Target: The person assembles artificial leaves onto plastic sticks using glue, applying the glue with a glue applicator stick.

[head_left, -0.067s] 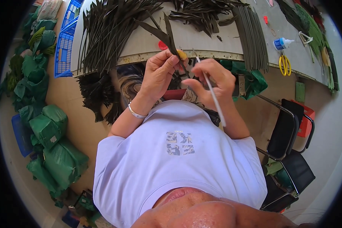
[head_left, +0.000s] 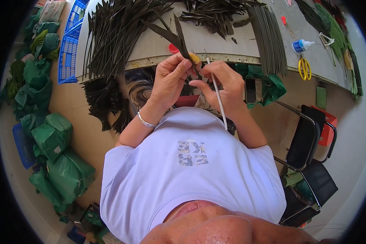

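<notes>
My left hand (head_left: 170, 79) is closed around the stem of a dark green leaf spray (head_left: 168, 35), pinching it between thumb and fingers. Its long narrow leaves point up over the table edge. Something yellow (head_left: 194, 58) covers a fingertip of that hand or sits right beside it. A thin white stick (head_left: 220, 99) with a narrow dark tip slants across my right hand (head_left: 227, 83), which grips it among its fingers. The right thumb and fingertips are close to the lower stem; whether they touch it I cannot tell.
Dark leaf stems (head_left: 114, 36) lie heaped on the table (head_left: 158, 63), beside loose leaves (head_left: 215, 18) and a row of thin stems (head_left: 268, 40). To the right are a glue bottle (head_left: 301, 46) and yellow-handled scissors (head_left: 304, 69). Green bundles (head_left: 53, 136) line the left; black chairs (head_left: 307, 138) stand right.
My right hand has moved left toward the stem, carrying the white stick along, and a phone-like dark object shows beside it. The left hand and leaf spray stay almost still.
</notes>
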A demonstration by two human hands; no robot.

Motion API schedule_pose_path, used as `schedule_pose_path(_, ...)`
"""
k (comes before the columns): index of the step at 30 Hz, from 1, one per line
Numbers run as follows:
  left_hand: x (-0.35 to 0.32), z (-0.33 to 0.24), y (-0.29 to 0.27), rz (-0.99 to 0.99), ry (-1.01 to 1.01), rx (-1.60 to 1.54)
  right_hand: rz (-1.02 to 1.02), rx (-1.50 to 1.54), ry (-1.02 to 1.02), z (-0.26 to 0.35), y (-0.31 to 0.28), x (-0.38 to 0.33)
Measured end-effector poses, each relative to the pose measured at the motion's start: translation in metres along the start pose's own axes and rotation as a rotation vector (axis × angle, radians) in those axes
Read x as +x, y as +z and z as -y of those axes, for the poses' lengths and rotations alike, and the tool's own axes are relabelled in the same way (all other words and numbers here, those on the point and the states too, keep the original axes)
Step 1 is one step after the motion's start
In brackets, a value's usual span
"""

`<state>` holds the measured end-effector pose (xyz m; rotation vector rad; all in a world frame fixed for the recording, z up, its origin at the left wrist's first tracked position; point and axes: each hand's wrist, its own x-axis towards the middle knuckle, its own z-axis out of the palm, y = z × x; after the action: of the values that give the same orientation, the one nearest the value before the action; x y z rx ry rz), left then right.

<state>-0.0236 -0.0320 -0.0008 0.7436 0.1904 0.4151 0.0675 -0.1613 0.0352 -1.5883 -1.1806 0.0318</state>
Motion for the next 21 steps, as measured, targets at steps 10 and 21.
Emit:
schedule_pose_path(10, 0.013, 0.000, -0.016, 0.149, 0.126, 0.034, 0.079, -0.279, -0.193, 0.000, 0.003, 0.007)
schedule_pose_path(21, -0.011, -0.020, -0.008, -0.134, 0.170, 0.262, 0.044, -0.021, -0.036, 0.005, 0.021, 0.006)
